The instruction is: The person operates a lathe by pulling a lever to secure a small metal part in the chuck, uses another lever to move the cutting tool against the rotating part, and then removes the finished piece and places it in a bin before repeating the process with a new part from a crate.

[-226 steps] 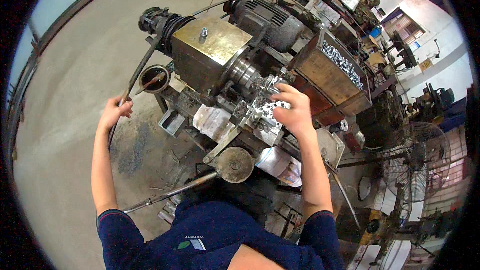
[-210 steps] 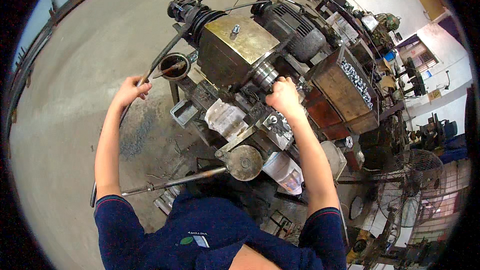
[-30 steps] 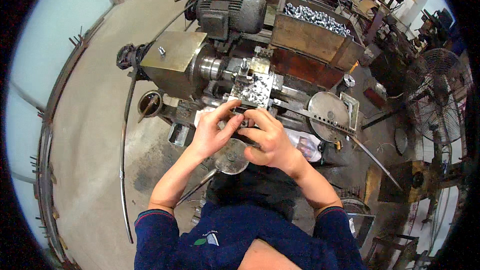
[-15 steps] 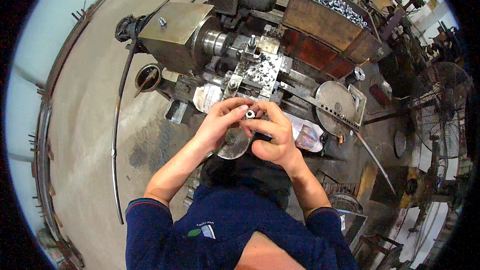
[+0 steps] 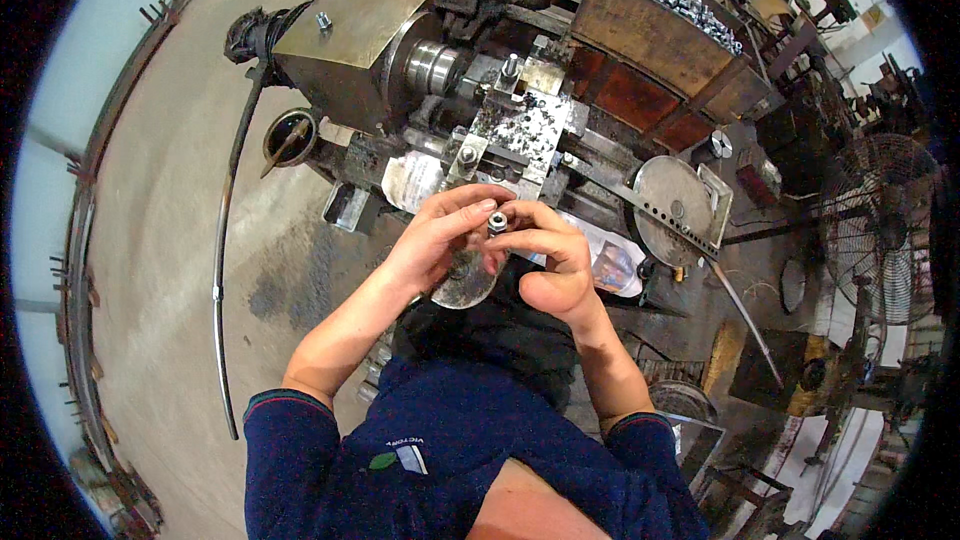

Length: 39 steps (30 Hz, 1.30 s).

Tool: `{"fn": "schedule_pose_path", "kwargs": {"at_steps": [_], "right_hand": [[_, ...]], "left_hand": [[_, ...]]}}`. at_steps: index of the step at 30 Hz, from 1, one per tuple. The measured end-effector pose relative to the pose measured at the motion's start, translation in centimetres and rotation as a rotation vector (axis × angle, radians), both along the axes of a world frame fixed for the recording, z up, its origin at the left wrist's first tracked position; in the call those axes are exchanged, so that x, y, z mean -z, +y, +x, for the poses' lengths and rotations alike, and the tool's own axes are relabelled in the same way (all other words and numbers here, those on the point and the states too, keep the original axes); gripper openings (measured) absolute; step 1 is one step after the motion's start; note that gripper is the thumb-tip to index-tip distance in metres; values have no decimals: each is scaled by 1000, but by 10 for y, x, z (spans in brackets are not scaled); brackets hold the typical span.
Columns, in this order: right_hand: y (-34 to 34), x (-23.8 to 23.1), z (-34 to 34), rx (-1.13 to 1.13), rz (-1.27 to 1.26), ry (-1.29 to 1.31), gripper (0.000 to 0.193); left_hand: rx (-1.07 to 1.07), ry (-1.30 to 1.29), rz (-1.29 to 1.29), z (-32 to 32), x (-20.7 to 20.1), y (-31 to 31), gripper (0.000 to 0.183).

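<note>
A small shiny metal fitting (image 5: 497, 225) with a round hole in its end is held up between my hands, above the lathe's near side. My right hand (image 5: 552, 258) pinches it from the right with bent fingers. From the left, the fingertips and thumb of my left hand (image 5: 438, 238) close on its other side. Just beyond my hands is the lathe carriage (image 5: 522, 140), strewn with dark metal chips. A round metal handwheel (image 5: 465, 283) shows partly below my fingers.
The lathe headstock (image 5: 340, 60) is at the far left, with another small metal fitting (image 5: 323, 21) on its top plate. A rusty bin (image 5: 650, 30) holds many shiny metal parts (image 5: 680, 5). To the right are a round disc (image 5: 672, 210) and a fan (image 5: 875, 225).
The fitting has tilted a little in my fingers, so more of its side shows. Both hands stay together; the view has shifted slightly.
</note>
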State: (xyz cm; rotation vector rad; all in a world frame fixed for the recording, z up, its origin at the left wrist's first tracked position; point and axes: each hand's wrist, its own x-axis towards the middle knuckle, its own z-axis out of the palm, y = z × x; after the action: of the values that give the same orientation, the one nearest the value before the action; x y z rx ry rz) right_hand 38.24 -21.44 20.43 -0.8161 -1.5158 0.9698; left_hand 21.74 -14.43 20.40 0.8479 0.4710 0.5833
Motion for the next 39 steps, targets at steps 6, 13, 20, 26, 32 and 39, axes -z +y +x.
{"fn": "schedule_pose_path", "kwargs": {"at_steps": [6, 13, 20, 26, 32, 39], "right_hand": [[-4, 2, -9, 106, -12, -91, 33], [-4, 3, -17, 213, 30, -172, 30], [-6, 4, -25, 295, 47, -210, 29], [-8, 5, -23, 299, 49, -260, 32], [-6, 4, -7, 195, 151, -288, 35], [-9, 3, -10, 259, 117, -318, 32]], "left_hand": [[-69, -13, -82, 7, -3, -5, 32], [-78, -9, -53, 9, 4, -6, 30], [-46, -1, -47, 10, 3, -5, 29], [-72, 31, -31, 13, 9, -4, 30], [-8, 47, -42, 10, 8, -2, 30], [-20, 40, -45, 14, 3, -5, 30]]}}
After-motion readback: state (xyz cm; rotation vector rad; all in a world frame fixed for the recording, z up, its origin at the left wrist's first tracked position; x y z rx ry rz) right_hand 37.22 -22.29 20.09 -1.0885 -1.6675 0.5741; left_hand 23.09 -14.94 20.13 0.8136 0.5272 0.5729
